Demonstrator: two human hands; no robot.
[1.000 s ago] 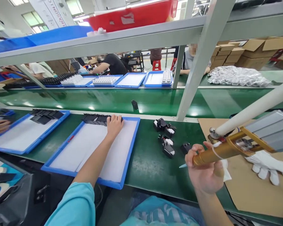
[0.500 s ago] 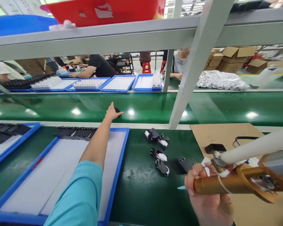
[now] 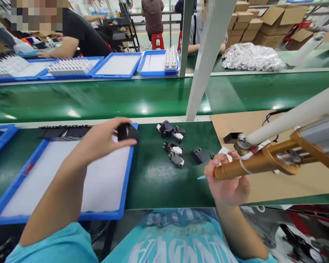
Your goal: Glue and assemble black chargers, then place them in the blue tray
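Note:
My left hand [image 3: 104,140] is closed on a small black box-like plastic housing [image 3: 128,133], pinched between thumb and fingers over the right side of a blue-rimmed tray [image 3: 127,175]. My right hand [image 3: 226,182] is curled behind a bronze-coloured cylinder [image 3: 246,166], which hides part of it. From its left side sticks out the tip of a light-blue pointed tool [image 3: 201,178]. Beside that hand lies a black adapter-like housing [image 3: 199,155]. Several small black-and-white parts with plug pins [image 3: 177,159] lie on the green table between my hands.
Black flat pieces [image 3: 67,131] line the tray's far edge. A brown cardboard sheet [image 3: 274,191] lies at right with a black housing [image 3: 232,137] on it. Beyond run a green conveyor belt [image 3: 106,96] and a slanting metal post [image 3: 201,65]. Co-workers sit across.
My left hand has come back from the conveyor to above the tray, now with the black housing in it. My right hand stays by the bronze cylinder. The view has tilted down.

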